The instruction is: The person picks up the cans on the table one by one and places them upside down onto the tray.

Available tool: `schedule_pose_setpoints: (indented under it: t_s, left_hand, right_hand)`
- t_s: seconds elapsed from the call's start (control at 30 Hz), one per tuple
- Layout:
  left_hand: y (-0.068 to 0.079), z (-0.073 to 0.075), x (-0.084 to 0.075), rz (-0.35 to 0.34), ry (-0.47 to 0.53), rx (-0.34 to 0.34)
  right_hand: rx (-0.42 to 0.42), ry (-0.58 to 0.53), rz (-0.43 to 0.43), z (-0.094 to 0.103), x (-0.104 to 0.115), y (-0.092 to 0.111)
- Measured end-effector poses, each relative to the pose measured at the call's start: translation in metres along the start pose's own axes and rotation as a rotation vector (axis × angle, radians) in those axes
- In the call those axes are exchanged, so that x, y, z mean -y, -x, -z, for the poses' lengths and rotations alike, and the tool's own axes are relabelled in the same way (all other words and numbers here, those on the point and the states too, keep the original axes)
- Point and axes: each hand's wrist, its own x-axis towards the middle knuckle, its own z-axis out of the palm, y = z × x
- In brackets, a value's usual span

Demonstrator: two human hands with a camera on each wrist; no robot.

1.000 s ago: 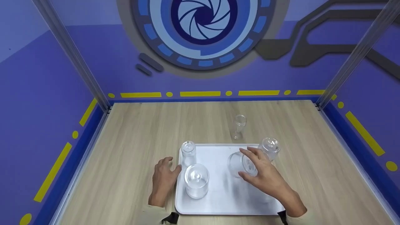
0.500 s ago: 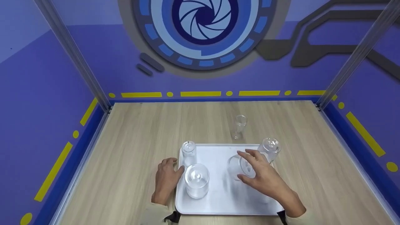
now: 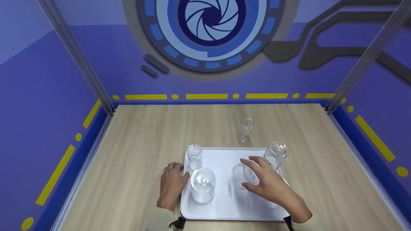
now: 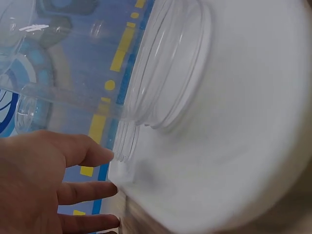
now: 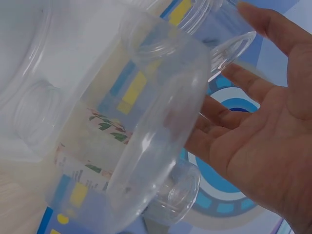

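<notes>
My right hand (image 3: 271, 181) holds a clear glass cup (image 3: 238, 175) over the right part of the white tray (image 3: 221, 210). Thumb and fingers lie on opposite sides of its base, and the cup tilts with the base toward the palm. My left hand (image 3: 172, 184) lies at the tray's left edge, fingers loosely bent, holding nothing. Beside its thumb a wide clear glass (image 3: 203, 187) stands base up on the tray. A narrow glass (image 3: 194, 157) stands behind that one. In the right wrist view, a large clear vessel (image 5: 141, 126) fills the foreground, floral print showing through it.
Another clear glass (image 3: 276, 154) stands at the tray's back right corner. Beyond the tray, a small footed glass (image 3: 246, 128) stands on the wooden table (image 3: 154, 128). Blue printed walls (image 3: 106, 54) enclose the table at the back and sides.
My right hand and the glass cup have moved slightly left and toward me. My left hand has shifted a little right, closer against the tray's edge.
</notes>
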Motion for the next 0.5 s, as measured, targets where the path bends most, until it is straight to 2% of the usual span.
schedule_pose_setpoints:
  t_s: [0.13,0.5]
  left_hand:
    - [0.0005,-0.0025,0.0001,-0.006,-0.039,0.007]
    - [0.0027,-0.0044,0.0040,-0.072,-0.099,-0.050]
  right_hand:
    - [0.019,0.019,0.008,-0.0022,0.0004,0.0000]
    - [0.049,0.049,0.071,-0.0080,0.0032,-0.0014]
